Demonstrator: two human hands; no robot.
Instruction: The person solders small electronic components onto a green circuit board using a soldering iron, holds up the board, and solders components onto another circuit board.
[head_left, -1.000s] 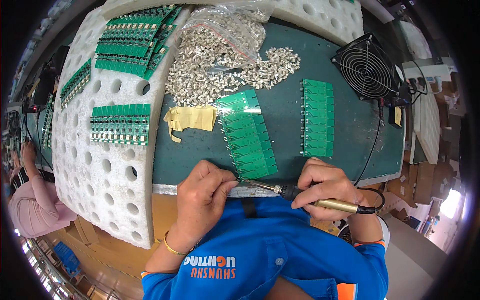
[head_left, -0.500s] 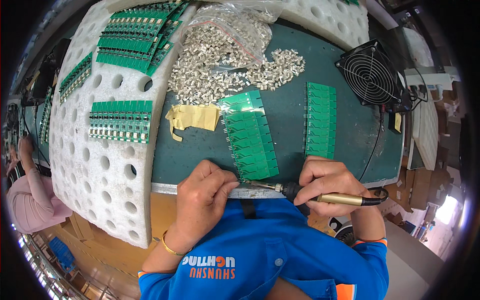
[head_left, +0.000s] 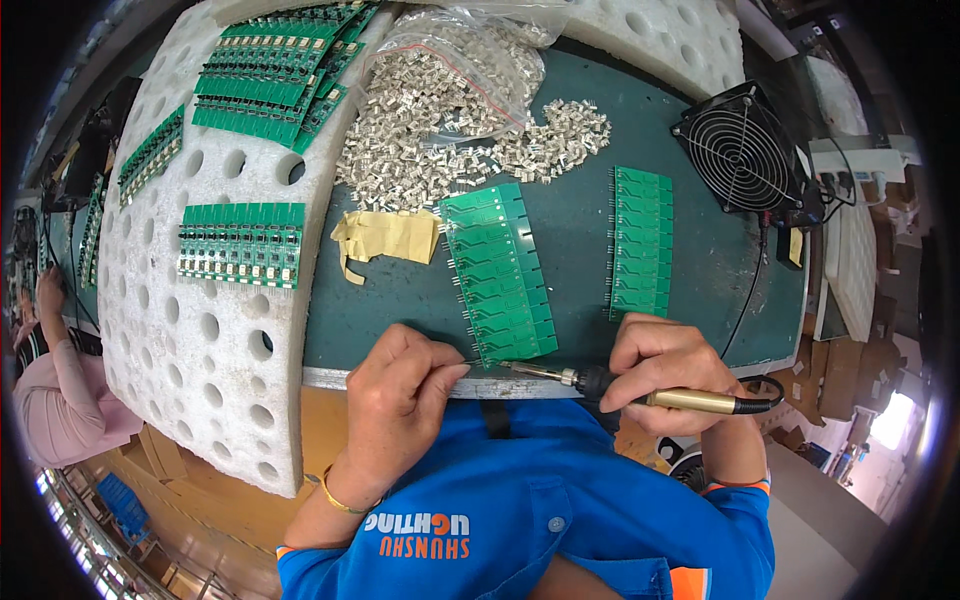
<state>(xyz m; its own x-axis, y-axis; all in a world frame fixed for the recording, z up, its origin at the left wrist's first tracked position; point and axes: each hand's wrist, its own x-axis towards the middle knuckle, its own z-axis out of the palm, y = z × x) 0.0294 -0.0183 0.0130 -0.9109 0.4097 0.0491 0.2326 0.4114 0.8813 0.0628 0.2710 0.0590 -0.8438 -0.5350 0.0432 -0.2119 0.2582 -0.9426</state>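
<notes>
My right hand [head_left: 665, 370] grips a soldering iron [head_left: 620, 388] with a brass-coloured handle, its tip pointing left at the near end of a green circuit-board strip [head_left: 498, 270]. My left hand [head_left: 400, 395] is pinched shut beside that same near corner, apparently feeding a thin solder wire toward the iron's tip; the wire itself is hard to make out. Both hands rest at the front edge of the dark green table mat [head_left: 575, 225].
A second green board strip [head_left: 640, 243] lies to the right. A heap of small metal parts [head_left: 450, 130] and a clear bag sit behind. Yellow tape scrap [head_left: 385, 238], a black fan [head_left: 745, 150], white foam trays [head_left: 220, 330] carrying more boards [head_left: 240, 243]. Another person's sleeve [head_left: 50, 400] at left.
The view has shifted slightly; both hands stay at the near end of the board strip, the iron tip still against it. No clear change of grip.
</notes>
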